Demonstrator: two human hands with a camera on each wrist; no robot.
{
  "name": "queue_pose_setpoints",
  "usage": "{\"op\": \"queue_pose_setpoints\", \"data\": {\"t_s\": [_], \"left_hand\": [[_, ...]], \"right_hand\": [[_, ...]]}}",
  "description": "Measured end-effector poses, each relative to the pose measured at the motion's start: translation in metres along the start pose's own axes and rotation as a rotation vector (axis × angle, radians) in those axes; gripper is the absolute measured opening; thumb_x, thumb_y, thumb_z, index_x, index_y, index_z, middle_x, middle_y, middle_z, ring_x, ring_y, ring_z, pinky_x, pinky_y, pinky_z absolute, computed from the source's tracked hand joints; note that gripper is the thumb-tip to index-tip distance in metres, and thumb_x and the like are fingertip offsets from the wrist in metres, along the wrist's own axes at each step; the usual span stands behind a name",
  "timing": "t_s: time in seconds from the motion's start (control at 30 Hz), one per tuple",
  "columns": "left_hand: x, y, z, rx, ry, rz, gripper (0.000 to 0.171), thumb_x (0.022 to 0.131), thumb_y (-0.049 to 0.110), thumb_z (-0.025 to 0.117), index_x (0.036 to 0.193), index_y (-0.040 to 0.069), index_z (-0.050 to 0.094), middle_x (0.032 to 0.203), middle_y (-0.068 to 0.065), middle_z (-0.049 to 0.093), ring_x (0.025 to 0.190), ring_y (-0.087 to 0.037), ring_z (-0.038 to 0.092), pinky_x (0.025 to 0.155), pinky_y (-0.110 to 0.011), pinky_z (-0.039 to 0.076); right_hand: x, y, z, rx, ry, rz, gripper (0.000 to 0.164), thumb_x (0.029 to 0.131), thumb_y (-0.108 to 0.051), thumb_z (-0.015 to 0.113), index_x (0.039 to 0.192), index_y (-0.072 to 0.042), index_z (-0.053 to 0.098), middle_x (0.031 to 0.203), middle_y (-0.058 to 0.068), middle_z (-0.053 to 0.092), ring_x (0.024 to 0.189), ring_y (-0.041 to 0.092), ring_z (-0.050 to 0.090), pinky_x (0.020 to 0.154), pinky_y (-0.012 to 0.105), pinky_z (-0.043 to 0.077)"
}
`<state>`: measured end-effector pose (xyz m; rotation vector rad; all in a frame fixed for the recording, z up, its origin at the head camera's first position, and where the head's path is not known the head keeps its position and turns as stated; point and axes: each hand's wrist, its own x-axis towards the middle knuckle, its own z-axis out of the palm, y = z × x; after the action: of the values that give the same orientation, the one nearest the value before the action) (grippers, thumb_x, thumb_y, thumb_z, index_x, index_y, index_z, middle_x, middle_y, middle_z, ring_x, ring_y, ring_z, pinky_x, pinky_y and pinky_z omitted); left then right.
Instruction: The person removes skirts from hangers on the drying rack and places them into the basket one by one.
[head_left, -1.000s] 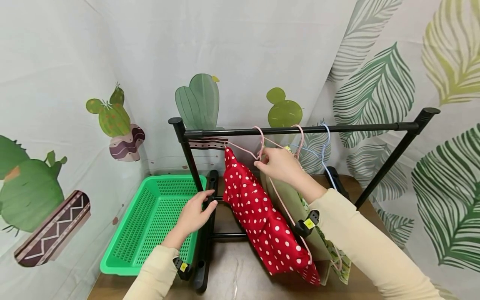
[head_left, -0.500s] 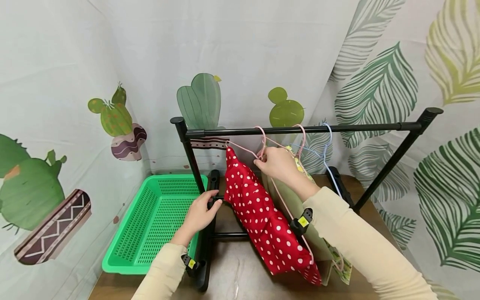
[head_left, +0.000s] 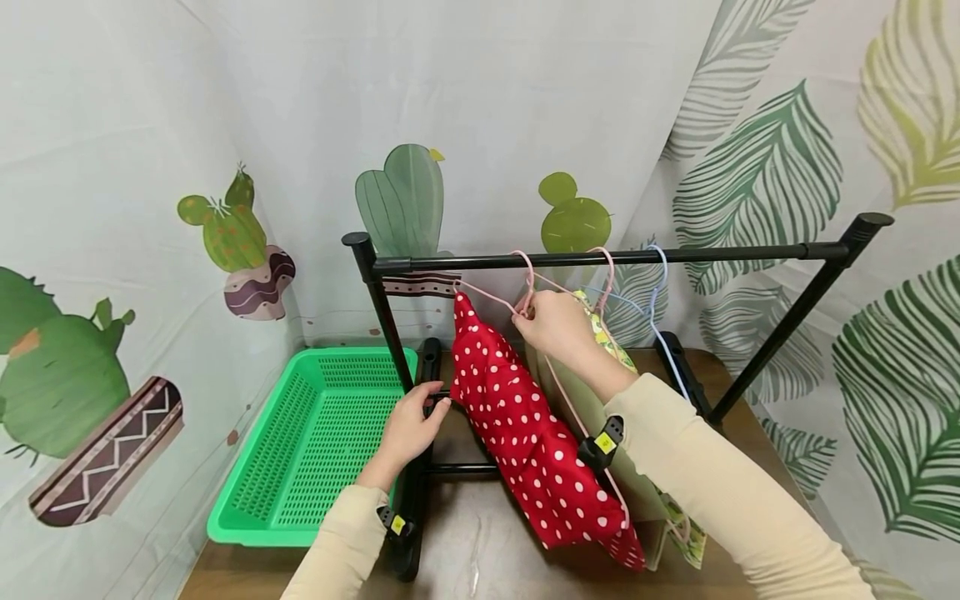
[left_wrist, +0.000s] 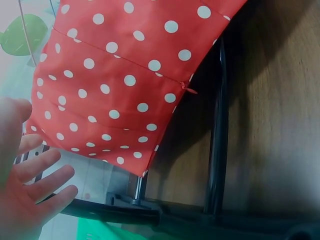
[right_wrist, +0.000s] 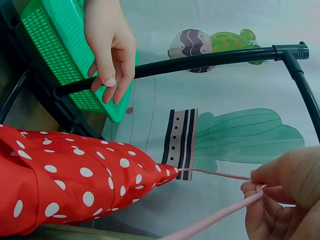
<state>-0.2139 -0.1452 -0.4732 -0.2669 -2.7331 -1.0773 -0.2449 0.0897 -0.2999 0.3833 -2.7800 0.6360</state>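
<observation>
In the head view my right hand [head_left: 558,329] pinches a pink clothes hanger [head_left: 487,297] just below its hook, which sits over the rack's black top bar [head_left: 450,263]. The right wrist view shows thumb and fingers closed on the hanger wire. From this hanger hangs a red cloth item with white polka dots [head_left: 517,417], slanting down toward me; a small zipper pull [left_wrist: 188,89] shows on it in the left wrist view. My left hand [head_left: 411,425], holding nothing, is beside the rack's left post, with its fingers loosely extended near the cloth's left edge.
A green perforated basket [head_left: 225,500] stands left of the rack. Behind the red cloth, a beige cloth [head_left: 637,500] and a yellow-green patterned cloth [head_left: 611,342] hang. Farther right is a blue hanger [head_left: 657,287]. The rack's feet stand on a brown table [head_left: 457,575].
My left hand has shifted a little to the right, closer to the red cloth. My right hand keeps its pinch on the pink hanger, and the hanging things have stayed nearly in place.
</observation>
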Motion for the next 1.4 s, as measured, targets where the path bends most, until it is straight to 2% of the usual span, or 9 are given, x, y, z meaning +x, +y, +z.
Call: {"op": "queue_pose_setpoints", "data": {"t_s": [0.17,0.4,0.67,0.8,0.97,1.23,1.4], "left_hand": [[0.002,0.001,0.004,-0.021,0.008,0.000,0.038,0.093,0.032,0.053,0.123,0.010,0.057,0.122,-0.008,0.059,0.101,-0.026,0.060,0.084,-0.041,0.049],[0.002,-0.001,0.013,-0.064,0.020,-0.035,0.037,0.092,0.029,0.055,0.124,0.010,0.056,0.120,-0.009,0.059,0.099,-0.024,0.060,0.082,-0.041,0.049],[0.001,-0.005,0.026,-0.082,0.096,-0.004,0.036,0.091,0.026,0.054,0.118,0.003,0.058,0.110,-0.014,0.062,0.088,-0.024,0.061,0.073,-0.039,0.050],[0.000,-0.006,0.031,-0.135,0.086,-0.053,0.036,0.091,0.026,0.054,0.119,0.003,0.057,0.112,-0.014,0.062,0.089,-0.023,0.062,0.073,-0.038,0.051],[0.001,-0.005,0.036,-0.199,0.049,-0.147,0.039,0.091,0.028,0.056,0.123,0.006,0.055,0.115,-0.013,0.062,0.096,-0.024,0.063,0.080,-0.041,0.050],[0.001,-0.006,0.049,-0.276,0.059,-0.239,0.039,0.091,0.027,0.056,0.123,0.004,0.055,0.112,-0.012,0.063,0.095,-0.026,0.062,0.078,-0.039,0.051],[0.000,-0.004,0.055,-0.360,0.067,-0.311,0.040,0.091,0.028,0.056,0.123,0.004,0.055,0.112,-0.014,0.063,0.101,-0.028,0.060,0.083,-0.042,0.049]], "right_hand": [[0.000,0.002,0.000,-0.009,0.025,-0.008,0.015,0.082,-0.022,0.061,0.080,-0.011,0.072,0.061,0.003,0.064,0.059,0.023,0.059,0.049,0.032,0.040],[0.000,0.001,-0.003,-0.014,0.041,-0.010,0.015,0.083,-0.022,0.061,0.081,-0.012,0.073,0.065,0.003,0.066,0.063,0.025,0.062,0.051,0.035,0.044],[0.002,-0.003,-0.008,-0.014,0.054,-0.014,0.015,0.083,-0.023,0.061,0.080,-0.013,0.073,0.062,0.002,0.064,0.063,0.026,0.062,0.052,0.037,0.044],[0.001,-0.004,-0.009,-0.007,0.041,-0.017,0.015,0.084,-0.022,0.061,0.080,-0.012,0.072,0.060,0.003,0.062,0.060,0.024,0.060,0.050,0.034,0.042],[0.001,-0.005,-0.013,0.003,0.032,-0.030,0.015,0.084,-0.022,0.061,0.085,-0.011,0.072,0.066,0.004,0.065,0.060,0.022,0.059,0.049,0.031,0.042],[0.001,-0.009,-0.019,-0.005,0.028,-0.063,0.015,0.084,-0.022,0.062,0.088,-0.011,0.072,0.071,0.004,0.067,0.062,0.021,0.060,0.051,0.032,0.044],[0.000,-0.012,-0.023,-0.011,0.051,-0.093,0.015,0.084,-0.021,0.063,0.087,-0.010,0.072,0.070,0.004,0.067,0.062,0.023,0.061,0.051,0.032,0.043]]}}
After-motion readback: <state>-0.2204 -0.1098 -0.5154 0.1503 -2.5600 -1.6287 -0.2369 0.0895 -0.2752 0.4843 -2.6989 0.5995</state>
